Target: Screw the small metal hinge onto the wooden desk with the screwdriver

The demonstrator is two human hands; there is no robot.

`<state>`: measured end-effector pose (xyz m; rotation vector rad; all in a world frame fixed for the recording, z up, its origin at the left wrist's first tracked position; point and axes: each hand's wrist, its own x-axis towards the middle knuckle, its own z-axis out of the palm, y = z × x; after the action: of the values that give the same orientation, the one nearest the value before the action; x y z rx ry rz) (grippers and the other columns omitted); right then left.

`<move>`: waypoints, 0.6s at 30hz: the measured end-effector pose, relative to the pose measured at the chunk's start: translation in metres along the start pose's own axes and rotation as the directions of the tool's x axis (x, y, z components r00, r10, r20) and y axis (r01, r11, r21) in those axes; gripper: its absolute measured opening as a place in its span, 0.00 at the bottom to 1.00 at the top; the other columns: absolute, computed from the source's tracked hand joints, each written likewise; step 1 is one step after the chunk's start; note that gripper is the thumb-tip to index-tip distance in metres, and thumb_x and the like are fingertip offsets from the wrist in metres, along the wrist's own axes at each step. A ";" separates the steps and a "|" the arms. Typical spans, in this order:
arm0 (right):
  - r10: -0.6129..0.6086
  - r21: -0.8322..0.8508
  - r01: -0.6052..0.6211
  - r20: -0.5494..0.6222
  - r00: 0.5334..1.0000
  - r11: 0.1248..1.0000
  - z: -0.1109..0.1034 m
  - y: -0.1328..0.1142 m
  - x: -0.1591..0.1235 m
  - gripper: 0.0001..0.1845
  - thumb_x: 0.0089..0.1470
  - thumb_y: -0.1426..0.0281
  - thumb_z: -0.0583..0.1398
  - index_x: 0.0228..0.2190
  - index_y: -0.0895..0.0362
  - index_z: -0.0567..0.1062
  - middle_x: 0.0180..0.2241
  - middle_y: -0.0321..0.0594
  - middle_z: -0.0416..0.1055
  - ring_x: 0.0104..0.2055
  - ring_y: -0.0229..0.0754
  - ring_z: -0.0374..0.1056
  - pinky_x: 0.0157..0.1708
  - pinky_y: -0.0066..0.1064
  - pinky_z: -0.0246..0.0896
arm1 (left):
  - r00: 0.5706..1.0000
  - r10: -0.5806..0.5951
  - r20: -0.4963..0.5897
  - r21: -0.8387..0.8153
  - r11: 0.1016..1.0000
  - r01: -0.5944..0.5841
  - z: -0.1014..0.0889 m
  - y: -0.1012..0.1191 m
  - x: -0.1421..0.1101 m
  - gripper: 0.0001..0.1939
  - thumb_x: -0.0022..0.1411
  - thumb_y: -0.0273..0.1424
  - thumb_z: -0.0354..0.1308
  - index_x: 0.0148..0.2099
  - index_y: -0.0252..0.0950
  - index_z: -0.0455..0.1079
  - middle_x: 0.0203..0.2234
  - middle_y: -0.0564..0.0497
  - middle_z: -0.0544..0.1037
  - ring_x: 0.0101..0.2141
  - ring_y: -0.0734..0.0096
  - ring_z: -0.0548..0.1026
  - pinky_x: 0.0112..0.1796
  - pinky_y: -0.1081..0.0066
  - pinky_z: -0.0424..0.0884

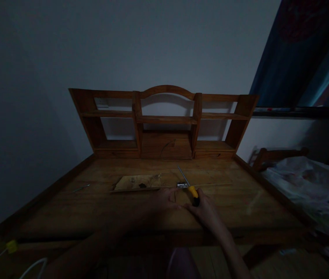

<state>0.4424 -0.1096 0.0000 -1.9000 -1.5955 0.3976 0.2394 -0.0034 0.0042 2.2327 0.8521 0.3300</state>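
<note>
The room is dim. My right hand [203, 209] is closed round a screwdriver [192, 190] with a yellow and black handle, its metal shaft pointing away and to the left over the wooden desk [240, 201]. A small metal piece [181, 185] lies beside the shaft. My left hand [167, 198] rests on the desk just left of the handle, its fingers curled; whether it holds anything I cannot make out. A flat worn wooden board [138, 182] lies just beyond the left hand.
A wooden shelf unit [164, 120] stands at the desk's back against the wall. A thin metal rod [80, 188] lies at the left. A bed with light bedding [306, 186] is at the right. White cables [33, 267] hang at the lower left.
</note>
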 end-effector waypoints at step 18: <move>0.060 0.398 -0.112 0.141 0.988 0.910 -0.008 0.004 0.009 0.35 0.39 0.58 0.70 0.46 0.59 0.67 0.34 0.38 0.68 0.35 0.41 0.64 0.33 0.31 0.59 | 0.997 0.003 -0.074 0.114 0.993 0.005 0.002 0.005 -0.014 0.35 0.55 0.50 0.61 0.61 0.40 0.67 0.25 0.54 0.70 0.26 0.73 0.66 0.26 0.75 0.55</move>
<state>0.4523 -0.1031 0.0046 -1.6506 -1.3765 0.8341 0.2329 -0.0164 0.0063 2.3375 0.9325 0.3744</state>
